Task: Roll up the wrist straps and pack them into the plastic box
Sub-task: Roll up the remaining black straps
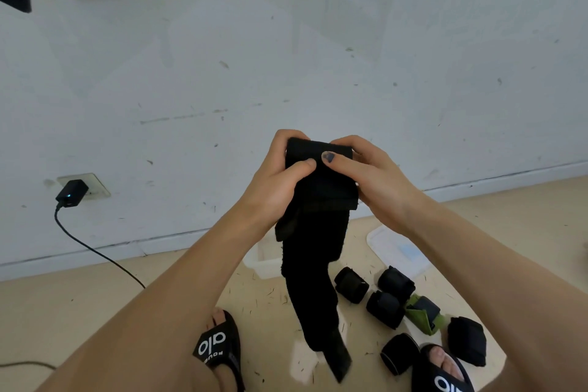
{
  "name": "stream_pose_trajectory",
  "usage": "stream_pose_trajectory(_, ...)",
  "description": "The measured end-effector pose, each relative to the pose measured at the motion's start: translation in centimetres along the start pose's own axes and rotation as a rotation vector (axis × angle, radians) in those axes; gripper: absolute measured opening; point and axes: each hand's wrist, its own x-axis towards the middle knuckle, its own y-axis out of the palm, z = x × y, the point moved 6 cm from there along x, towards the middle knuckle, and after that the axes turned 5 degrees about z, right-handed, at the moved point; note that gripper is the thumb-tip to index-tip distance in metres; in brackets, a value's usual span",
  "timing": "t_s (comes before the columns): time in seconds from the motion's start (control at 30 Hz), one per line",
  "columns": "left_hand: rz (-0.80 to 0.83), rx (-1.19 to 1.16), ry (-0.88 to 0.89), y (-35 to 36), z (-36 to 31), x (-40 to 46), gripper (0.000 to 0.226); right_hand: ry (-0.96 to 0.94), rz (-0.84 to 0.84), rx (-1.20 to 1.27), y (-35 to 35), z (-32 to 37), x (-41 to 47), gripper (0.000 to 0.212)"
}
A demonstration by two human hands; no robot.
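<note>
I hold a long black wrist strap up in front of me at chest height. My left hand grips its rolled top end from the left, thumb pressed on the front. My right hand pinches the same roll from the right. The loose tail hangs down toward the floor. Behind the tail, the clear plastic box stands on the floor, mostly hidden. Several rolled black straps and one green-and-black strap lie on the floor at lower right.
The box's clear lid lies on the floor to the right. My feet in black slides stand on either side of the straps. A charger sits in a wall socket at left, its cable trailing across the floor.
</note>
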Motion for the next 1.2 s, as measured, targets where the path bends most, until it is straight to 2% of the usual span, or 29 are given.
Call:
stream_pose_trajectory(0.1,0.032,0.015,0.023,0.1,-0.3,-0.1,0.027,0.014,-0.002,-0.013,0.0,-0.1,-0.1,0.020)
stream_pose_trajectory(0.23,0.055,-0.017,-0.009,0.3,-0.2,-0.1,0.035,-0.068,-0.008,-0.015,-0.1,0.1,0.1,0.015)
stream_pose_trajectory(0.4,0.064,-0.253,-0.121,0.7,0.8,-0.1,0.021,-0.110,-0.039,-0.026,-0.3,-0.1,0.2,0.017)
stream_pose_trajectory(0.47,0.004,-0.249,-0.131,0.7,0.8,-0.2,0.020,-0.091,-0.020,0.004,0.0,-0.5,0.3,0.019)
stream_pose_trajectory(0.6,-0.069,-0.190,-0.123,-0.2,0.5,0.1,0.020,0.065,0.038,0.137,0.8,-0.6,0.3,0.033)
stream_pose_trajectory(0.73,-0.107,-0.097,-0.084,-0.5,-0.2,0.3,0.019,0.128,-0.295,0.216,-1.1,-0.1,1.1,0.046)
stream_pose_trajectory(0.87,0.041,-0.143,-0.144,2.4,1.5,-0.9,0.012,0.191,-0.194,0.079,1.4,-2.0,1.3,0.050)
stream_pose_trajectory(0.93,0.074,-0.155,-0.142,2.4,1.9,-1.4,0.013,0.200,-0.172,0.123,1.5,-2.2,1.1,0.053)
stream_pose_trajectory(1.03,0.030,-0.169,-0.108,1.4,1.3,-1.0,0.018,0.216,-0.118,0.136,1.3,-1.7,1.2,0.077)
stream_pose_trajectory(1.07,0.012,-0.160,-0.092,1.3,1.0,-0.8,0.020,0.204,-0.105,0.080,1.2,-1.6,1.2,0.078)
stream_pose_trajectory(1.2,-0.042,-0.149,-0.066,0.6,0.5,-0.2,0.025,0.149,-0.080,-0.088,1.1,-1.6,0.9,0.050)
